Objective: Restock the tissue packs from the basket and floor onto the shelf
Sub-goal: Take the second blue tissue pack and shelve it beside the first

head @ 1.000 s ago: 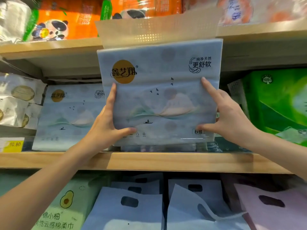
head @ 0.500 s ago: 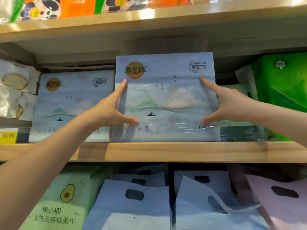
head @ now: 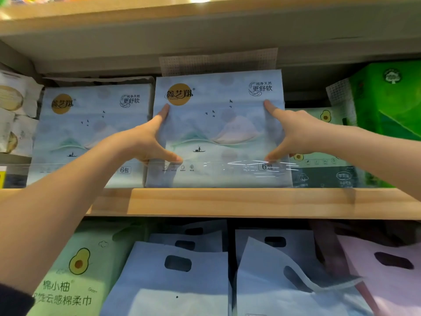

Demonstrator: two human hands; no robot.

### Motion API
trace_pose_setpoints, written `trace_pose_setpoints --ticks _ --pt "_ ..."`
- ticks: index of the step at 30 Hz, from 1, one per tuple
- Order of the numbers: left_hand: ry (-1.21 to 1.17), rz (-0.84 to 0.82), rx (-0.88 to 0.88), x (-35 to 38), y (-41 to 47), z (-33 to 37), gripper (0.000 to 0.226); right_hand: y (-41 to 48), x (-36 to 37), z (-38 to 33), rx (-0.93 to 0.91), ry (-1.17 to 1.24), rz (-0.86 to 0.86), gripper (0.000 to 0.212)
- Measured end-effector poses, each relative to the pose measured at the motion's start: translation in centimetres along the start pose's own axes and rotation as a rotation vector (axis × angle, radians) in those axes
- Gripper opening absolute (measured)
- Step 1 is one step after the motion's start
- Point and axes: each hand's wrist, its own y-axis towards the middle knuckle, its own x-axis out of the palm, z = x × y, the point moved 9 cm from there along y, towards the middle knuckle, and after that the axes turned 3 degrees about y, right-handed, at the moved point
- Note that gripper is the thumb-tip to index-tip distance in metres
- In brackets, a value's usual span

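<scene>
A pale blue tissue pack [head: 218, 133] with a gold round logo and a mountain scene stands upright on the wooden shelf [head: 227, 201], behind a clear front rail. My left hand [head: 145, 142] grips its left edge, thumb on the lower front and fingers up the side. My right hand [head: 289, 133] holds the right edge the same way. An identical blue pack [head: 91, 133] stands directly to its left, touching or nearly touching it.
Green packs [head: 387, 103] and an avocado-print pack [head: 319, 137] fill the shelf to the right. Cream packs [head: 16, 115] sit at far left. The upper shelf board [head: 205, 21] hangs close above. Below are blue, green and pink handled packs [head: 177, 279].
The pack went from held up in front of the upper shelf down and back into the shelf, and stands on the board. Both hands stayed on its edges.
</scene>
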Motion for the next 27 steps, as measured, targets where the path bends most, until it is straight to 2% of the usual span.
trace_pose_setpoints --ticks 8,14,18,27 --pt "-0.031 0.013 -0.019 -0.1 -0.3 -0.1 0.118 -0.2 0.1 0.1 0.020 0.026 -0.001 0.122" --pt "0.009 0.016 0.045 -0.4 -0.8 0.2 0.118 -0.6 -0.1 0.0 0.021 0.073 0.001 0.119" --pt "0.046 0.069 0.066 -1.6 -1.6 0.5 0.102 -1.3 -0.9 -0.4 0.000 0.074 0.028 0.112" --pt "0.115 0.143 0.147 -4.9 -6.3 1.8 0.058 -5.0 -3.3 -2.1 0.040 0.060 0.077 0.081"
